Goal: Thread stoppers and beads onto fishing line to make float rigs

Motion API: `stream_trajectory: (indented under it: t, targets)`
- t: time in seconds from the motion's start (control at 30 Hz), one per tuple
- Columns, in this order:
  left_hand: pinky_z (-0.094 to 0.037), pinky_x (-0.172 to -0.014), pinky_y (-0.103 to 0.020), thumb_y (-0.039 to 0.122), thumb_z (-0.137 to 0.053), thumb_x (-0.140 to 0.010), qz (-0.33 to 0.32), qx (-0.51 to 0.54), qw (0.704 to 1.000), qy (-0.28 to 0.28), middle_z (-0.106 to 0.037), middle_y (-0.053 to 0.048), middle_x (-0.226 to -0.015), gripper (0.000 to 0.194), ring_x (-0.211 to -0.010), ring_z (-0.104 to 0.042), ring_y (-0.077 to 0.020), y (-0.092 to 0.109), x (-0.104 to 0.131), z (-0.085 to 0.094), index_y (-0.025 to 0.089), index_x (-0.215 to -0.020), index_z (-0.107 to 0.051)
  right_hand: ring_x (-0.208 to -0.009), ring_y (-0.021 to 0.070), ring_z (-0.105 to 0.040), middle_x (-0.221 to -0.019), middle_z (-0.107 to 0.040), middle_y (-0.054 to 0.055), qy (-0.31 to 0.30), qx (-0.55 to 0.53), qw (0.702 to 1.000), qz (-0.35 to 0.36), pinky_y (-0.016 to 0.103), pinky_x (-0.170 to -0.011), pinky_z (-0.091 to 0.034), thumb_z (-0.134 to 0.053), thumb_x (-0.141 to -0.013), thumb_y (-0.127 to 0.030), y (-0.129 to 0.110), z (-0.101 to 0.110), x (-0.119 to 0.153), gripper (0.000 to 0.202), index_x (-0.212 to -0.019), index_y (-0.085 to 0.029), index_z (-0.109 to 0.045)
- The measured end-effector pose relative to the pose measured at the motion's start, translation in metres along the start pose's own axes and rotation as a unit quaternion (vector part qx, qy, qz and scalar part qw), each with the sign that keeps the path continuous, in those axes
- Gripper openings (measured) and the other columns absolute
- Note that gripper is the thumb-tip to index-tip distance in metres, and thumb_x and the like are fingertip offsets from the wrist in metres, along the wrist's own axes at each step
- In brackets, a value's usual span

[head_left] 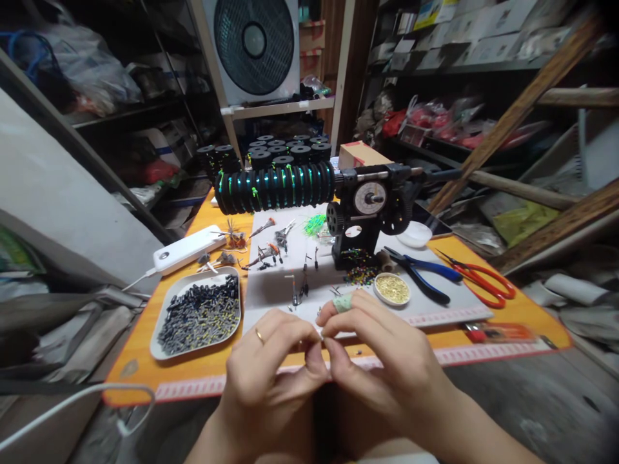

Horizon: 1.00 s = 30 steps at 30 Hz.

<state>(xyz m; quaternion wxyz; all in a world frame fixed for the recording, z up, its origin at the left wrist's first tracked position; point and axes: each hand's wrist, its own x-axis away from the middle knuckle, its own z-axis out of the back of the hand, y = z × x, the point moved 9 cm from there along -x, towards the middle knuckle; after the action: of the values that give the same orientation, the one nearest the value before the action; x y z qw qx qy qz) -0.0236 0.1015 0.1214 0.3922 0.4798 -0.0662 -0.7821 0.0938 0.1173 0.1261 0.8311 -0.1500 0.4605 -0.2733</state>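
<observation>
In the head view, left hand [273,361] and right hand [387,351] nearly closed, with thumb and finger of each pinched around a tiny piece [322,338], too small to identify. Just beyond the hands, a flat grey board [271,296] on the wooden table [130,367]. To the left, a smooth white tray [155,341] of small dark cylinders. Beyond right hand, a round dish [376,298] of shiny golden bits, and blue-handled pliers [420,274].
</observation>
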Motion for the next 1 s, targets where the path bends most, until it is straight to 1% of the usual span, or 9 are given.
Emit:
stream_trajectory:
  t: [0.13,0.27,0.4,0.5,0.6,0.67,0.83,0.9,1.0]
  targets:
    - [-0.047,-0.061,-0.020,-0.001,-0.057,-0.076,0.160,0.122,0.979,-0.010,-0.058,0.003,-0.069,0.021,-0.064,-0.057,-0.0108,-0.024,0.001,-0.005,0.020,-0.075,-0.057,-0.082,0.0154,-0.056,-0.083,-0.060,0.005,-0.003,0.024,0.999,0.022,0.025,-0.072,-0.049,-0.052,-0.089,-0.001,-0.007,-0.002,-0.005,0.013,-0.090,-0.014,-0.056]
    - [-0.048,-0.066,-0.017,0.004,-0.062,-0.077,0.294,0.295,0.909,-0.023,-0.062,0.003,-0.071,0.017,-0.068,-0.058,-0.0102,-0.044,0.012,-0.017,0.020,-0.074,-0.062,-0.084,0.0139,-0.057,-0.083,-0.058,0.004,-0.001,-0.002,1.000,0.018,0.022,-0.074,-0.049,-0.050,-0.089,-0.001,-0.008,-0.003,-0.008,0.015,-0.093,-0.015,-0.056]
    - [-0.046,-0.064,-0.014,0.020,-0.069,-0.085,0.330,0.432,0.839,-0.014,-0.060,0.003,-0.072,0.009,-0.066,-0.053,-0.0082,-0.051,0.020,-0.027,0.019,-0.077,-0.066,-0.090,0.0139,-0.058,-0.093,-0.059,0.006,0.018,-0.021,0.999,0.023,0.023,-0.081,-0.050,-0.053,-0.091,-0.001,-0.010,-0.002,-0.004,0.018,-0.099,-0.015,-0.057]
    - [-0.045,-0.064,-0.013,0.027,-0.072,-0.085,0.338,0.464,0.819,0.006,-0.060,0.003,-0.072,0.013,-0.067,-0.052,-0.0079,-0.053,0.024,-0.031,0.019,-0.077,-0.067,-0.089,0.0142,-0.057,-0.095,-0.058,0.007,0.047,0.010,0.999,0.026,0.024,-0.081,-0.051,-0.056,-0.087,0.002,-0.014,0.000,0.000,0.021,-0.099,-0.015,-0.061]
    - [-0.047,-0.065,-0.014,0.023,-0.071,-0.084,0.340,0.447,0.827,0.028,-0.061,0.003,-0.071,0.011,-0.068,-0.054,-0.0085,-0.050,0.026,-0.030,0.018,-0.076,-0.066,-0.085,0.0127,-0.060,-0.087,-0.057,0.004,0.085,-0.009,0.996,-0.003,0.020,-0.076,-0.052,-0.056,-0.086,0.002,-0.011,0.005,0.003,0.023,-0.099,-0.015,-0.064]
    - [-0.049,-0.065,-0.014,0.017,-0.069,-0.084,0.324,0.406,0.853,0.044,-0.062,0.002,-0.070,0.009,-0.067,-0.057,-0.0090,-0.047,0.025,-0.025,0.019,-0.075,-0.066,-0.086,0.0125,-0.063,-0.090,-0.060,0.004,0.072,-0.063,0.994,-0.052,0.020,-0.077,-0.053,-0.056,-0.086,-0.001,-0.003,0.003,0.003,0.022,-0.100,-0.016,-0.065]
    - [-0.053,-0.066,-0.019,0.003,-0.062,-0.081,0.221,0.214,0.950,0.057,-0.067,0.001,-0.074,0.017,-0.069,-0.064,-0.0118,-0.031,0.019,-0.009,0.020,-0.080,-0.066,-0.081,0.0127,-0.066,-0.086,-0.066,0.002,0.047,-0.108,0.983,-0.143,0.022,-0.075,-0.053,-0.061,-0.089,-0.011,0.015,-0.001,0.011,0.012,-0.091,-0.020,-0.068]
    - [-0.054,-0.067,-0.021,0.002,-0.062,-0.082,0.172,0.158,0.971,0.049,-0.068,-0.001,-0.076,0.018,-0.070,-0.066,-0.0125,-0.024,0.018,-0.008,0.019,-0.083,-0.067,-0.078,0.0129,-0.065,-0.085,-0.065,0.002,0.059,-0.090,0.983,-0.147,0.022,-0.071,-0.053,-0.062,-0.088,-0.011,0.017,0.000,0.016,0.011,-0.090,-0.020,-0.067]
    - [-0.056,-0.068,-0.022,0.000,-0.064,-0.083,0.125,0.136,0.981,0.052,-0.071,-0.003,-0.080,0.019,-0.075,-0.069,-0.0141,-0.020,0.021,-0.009,0.019,-0.088,-0.068,-0.076,0.0127,-0.064,-0.083,-0.061,0.001,0.074,-0.081,0.982,-0.156,0.021,-0.064,-0.052,-0.061,-0.089,-0.011,0.021,0.000,0.024,0.011,-0.090,-0.021,-0.064]
